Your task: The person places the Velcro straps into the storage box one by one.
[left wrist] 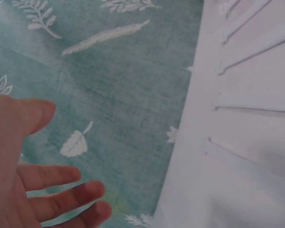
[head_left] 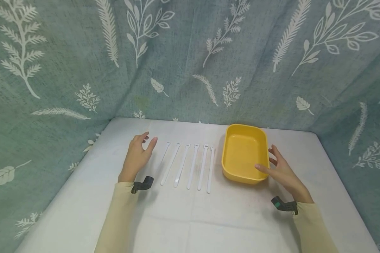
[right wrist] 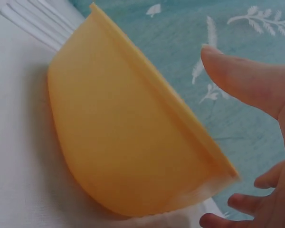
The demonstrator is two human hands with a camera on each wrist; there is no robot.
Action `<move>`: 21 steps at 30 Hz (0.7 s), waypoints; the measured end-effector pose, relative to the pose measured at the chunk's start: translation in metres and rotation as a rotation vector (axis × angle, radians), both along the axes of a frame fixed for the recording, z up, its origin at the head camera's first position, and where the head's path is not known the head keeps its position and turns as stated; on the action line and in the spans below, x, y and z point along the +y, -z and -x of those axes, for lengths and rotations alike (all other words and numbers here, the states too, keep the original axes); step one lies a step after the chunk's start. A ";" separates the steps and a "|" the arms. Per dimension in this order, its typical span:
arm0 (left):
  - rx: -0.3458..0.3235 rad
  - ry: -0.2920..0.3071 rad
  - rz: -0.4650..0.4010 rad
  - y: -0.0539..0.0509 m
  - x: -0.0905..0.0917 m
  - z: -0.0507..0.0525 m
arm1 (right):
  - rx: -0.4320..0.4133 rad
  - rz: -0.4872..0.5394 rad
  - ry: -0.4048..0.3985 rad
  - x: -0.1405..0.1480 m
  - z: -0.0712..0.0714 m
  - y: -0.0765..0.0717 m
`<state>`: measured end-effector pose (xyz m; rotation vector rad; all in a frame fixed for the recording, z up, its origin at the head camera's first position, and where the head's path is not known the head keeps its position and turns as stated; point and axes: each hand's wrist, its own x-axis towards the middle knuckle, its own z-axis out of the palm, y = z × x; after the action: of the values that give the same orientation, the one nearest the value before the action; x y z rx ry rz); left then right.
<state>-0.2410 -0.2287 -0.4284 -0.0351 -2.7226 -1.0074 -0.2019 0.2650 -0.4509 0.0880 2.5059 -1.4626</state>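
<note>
Several thin white plastic strips, each with a small slotted head at its far end and a rounded near tip, lie side by side like cable ties. Left of them my left hand hovers above the table, thumb and fingers spread apart and holding nothing. A yellow plastic bin stands right of the strips. Beside its right wall is my right hand, with the thumb over the near right rim and the fingers outside. In the right wrist view a gap separates the thumb from the bin.
A white cloth covers the table. Blue-green curtain with white leaf prints rises behind the far edge and along both sides. A small dark camera sits on the left wrist, and another on the right.
</note>
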 end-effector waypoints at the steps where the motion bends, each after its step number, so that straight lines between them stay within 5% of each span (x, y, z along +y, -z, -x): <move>1: -0.015 -0.005 -0.002 0.002 0.000 0.001 | -0.002 -0.003 0.001 0.000 0.000 0.001; 21: -0.216 -0.039 -0.011 0.032 -0.003 0.008 | -0.022 -0.005 -0.051 -0.003 -0.002 0.005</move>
<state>-0.2495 -0.2316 -0.4606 0.1363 -2.8979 -1.0718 -0.1996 0.2618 -0.4559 0.0405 2.4758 -1.4278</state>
